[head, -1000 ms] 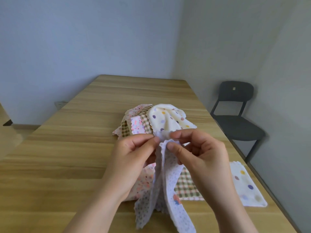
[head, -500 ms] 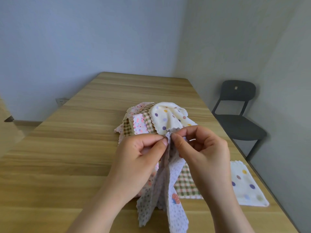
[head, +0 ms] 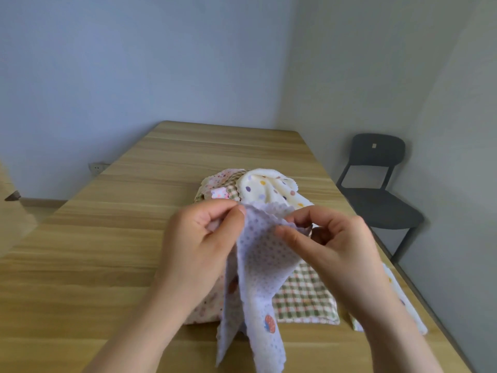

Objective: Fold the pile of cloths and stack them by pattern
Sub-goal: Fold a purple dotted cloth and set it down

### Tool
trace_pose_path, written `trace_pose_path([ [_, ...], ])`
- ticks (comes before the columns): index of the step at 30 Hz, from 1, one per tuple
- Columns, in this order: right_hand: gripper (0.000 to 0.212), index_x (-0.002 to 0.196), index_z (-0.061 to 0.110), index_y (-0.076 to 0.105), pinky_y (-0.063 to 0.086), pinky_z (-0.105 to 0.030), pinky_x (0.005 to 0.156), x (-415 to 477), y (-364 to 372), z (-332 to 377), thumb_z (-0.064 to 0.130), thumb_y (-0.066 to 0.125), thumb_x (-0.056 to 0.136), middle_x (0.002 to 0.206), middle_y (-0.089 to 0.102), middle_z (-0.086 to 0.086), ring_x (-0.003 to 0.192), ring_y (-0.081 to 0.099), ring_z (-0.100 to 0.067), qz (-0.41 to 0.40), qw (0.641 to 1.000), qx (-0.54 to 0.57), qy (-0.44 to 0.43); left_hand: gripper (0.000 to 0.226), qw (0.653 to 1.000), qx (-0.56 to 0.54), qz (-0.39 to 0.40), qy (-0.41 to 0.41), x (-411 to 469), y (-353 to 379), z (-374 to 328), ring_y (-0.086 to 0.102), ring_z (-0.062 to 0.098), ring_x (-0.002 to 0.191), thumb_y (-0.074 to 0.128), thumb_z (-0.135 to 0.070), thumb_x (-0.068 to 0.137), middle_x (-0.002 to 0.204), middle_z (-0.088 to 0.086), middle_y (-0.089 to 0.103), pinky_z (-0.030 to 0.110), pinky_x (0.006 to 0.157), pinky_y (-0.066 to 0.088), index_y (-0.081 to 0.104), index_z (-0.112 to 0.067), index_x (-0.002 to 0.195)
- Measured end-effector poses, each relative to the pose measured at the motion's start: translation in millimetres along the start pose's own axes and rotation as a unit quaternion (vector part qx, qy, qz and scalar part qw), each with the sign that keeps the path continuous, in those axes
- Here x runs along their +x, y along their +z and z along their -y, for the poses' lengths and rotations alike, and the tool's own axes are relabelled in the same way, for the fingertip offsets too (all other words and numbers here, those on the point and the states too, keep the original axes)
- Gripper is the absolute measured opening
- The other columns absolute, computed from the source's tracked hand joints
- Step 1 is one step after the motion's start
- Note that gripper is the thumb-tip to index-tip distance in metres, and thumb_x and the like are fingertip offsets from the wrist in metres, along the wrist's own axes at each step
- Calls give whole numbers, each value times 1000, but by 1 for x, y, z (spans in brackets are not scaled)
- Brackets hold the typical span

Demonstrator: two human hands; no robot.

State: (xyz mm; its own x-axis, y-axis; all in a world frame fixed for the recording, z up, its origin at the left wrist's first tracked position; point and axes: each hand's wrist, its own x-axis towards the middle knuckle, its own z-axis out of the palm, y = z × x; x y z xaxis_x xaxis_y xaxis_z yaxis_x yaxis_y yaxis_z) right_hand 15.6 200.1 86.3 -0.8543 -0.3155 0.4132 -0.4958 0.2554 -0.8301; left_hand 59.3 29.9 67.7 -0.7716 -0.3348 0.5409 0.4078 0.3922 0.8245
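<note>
The person's left hand (head: 204, 238) and right hand (head: 336, 243) each pinch the scalloped top edge of the lilac dotted cloth (head: 258, 262) between thumb and curled fingers. They hold it above the wooden table (head: 107, 238), just in front of the pile of cloths (head: 269, 187). The cloth hangs in loose folds, its long axis running from the hands down toward the near table edge, with the lower end pointing at the person. A green checked cloth (head: 304, 294) lies flat under the right hand.
</note>
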Motion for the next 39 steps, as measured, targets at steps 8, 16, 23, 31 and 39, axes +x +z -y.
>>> trace_pose_path([
  [8, 6, 77, 27, 72, 43, -16, 55, 12, -26, 16, 30, 76, 75, 63, 58, 19, 60, 54, -9, -54, 966, -212, -139, 27, 985, 126, -79, 82, 19, -11, -10, 32, 12, 48, 55, -23, 87, 52, 11, 42, 28, 49, 31, 64, -5, 69],
  [16, 3, 86, 18, 76, 44, -15, 60, 17, -23, 19, 17, 73, 84, 70, 57, 15, 61, 52, -2, -104, 944, -266, -167, 30, 986, 103, -75, 105, 15, -7, -20, 37, 16, 53, 47, -23, 95, 59, 9, 42, 26, 49, 29, 52, -13, 67],
  [23, 4, 83, 26, 70, 36, -4, 64, 14, -23, 15, 24, 73, 82, 90, 51, 16, 76, 50, 3, -106, 956, -254, -103, 24, 993, 56, -62, 83, 14, -5, -15, 44, 1, 53, 52, -23, 92, 59, -2, 53, 13, 50, 34, 64, -14, 73],
  [31, 18, 105, 35, 70, 39, 1, 77, 11, -13, 32, 33, 64, 88, 98, 68, 27, 98, 56, 19, 12, 991, -99, -84, 21, 991, 87, 47, 94, 15, 6, -24, 57, 16, 65, 55, -28, 92, 68, -4, 64, 24, 59, 44, 71, -22, 80],
  [39, 6, 81, 26, 70, 44, -6, 69, 13, -10, 29, 22, 68, 86, 75, 68, 18, 82, 63, 5, -44, 989, -112, -91, 14, 997, -68, 43, -7, 8, 7, -22, 66, 8, 71, 71, -30, 84, 81, -5, 74, 25, 67, 49, 67, -20, 92],
])
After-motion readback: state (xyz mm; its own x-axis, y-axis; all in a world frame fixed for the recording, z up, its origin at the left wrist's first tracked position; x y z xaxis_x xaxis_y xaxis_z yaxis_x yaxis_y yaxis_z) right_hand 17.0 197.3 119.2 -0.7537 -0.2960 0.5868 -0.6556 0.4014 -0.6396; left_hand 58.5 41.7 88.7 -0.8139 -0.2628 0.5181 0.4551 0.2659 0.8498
